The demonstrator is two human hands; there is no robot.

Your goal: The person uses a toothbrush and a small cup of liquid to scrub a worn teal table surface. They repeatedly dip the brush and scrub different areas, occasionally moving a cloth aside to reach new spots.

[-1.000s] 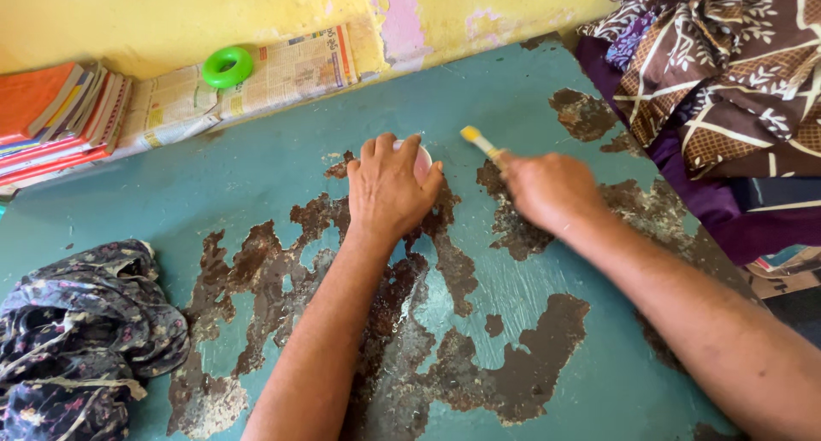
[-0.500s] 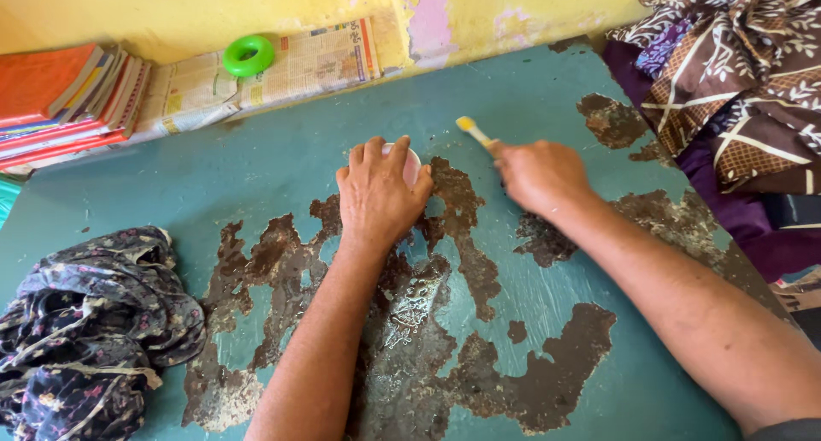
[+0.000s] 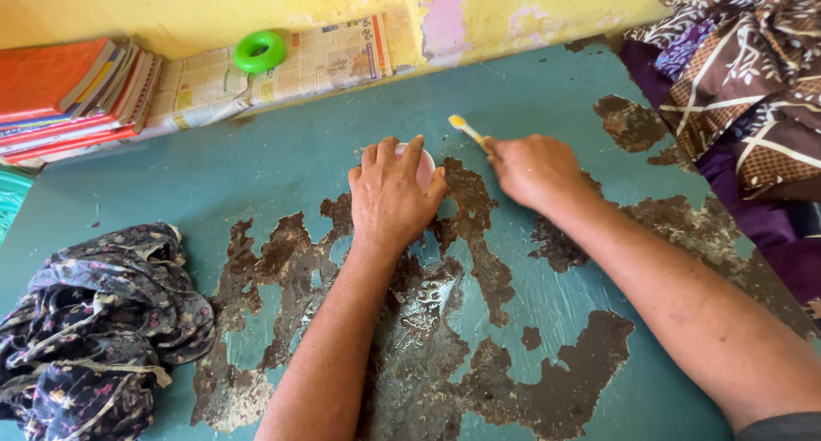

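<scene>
Brush (image 3: 468,130) tip now nearer cup (image 3: 424,164).

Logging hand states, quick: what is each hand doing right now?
Left hand: fingers closed over a small pink container.
Right hand: closed around a yellow-tipped stick.

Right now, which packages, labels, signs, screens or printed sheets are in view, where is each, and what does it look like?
Newspaper: flat folded sheets along the yellow wall, pale with small colour blocks, a green ring lying on top.
Stack of books: far left by the wall, flat, orange, red and blue covers.
No packages, signs or screens show.
</scene>
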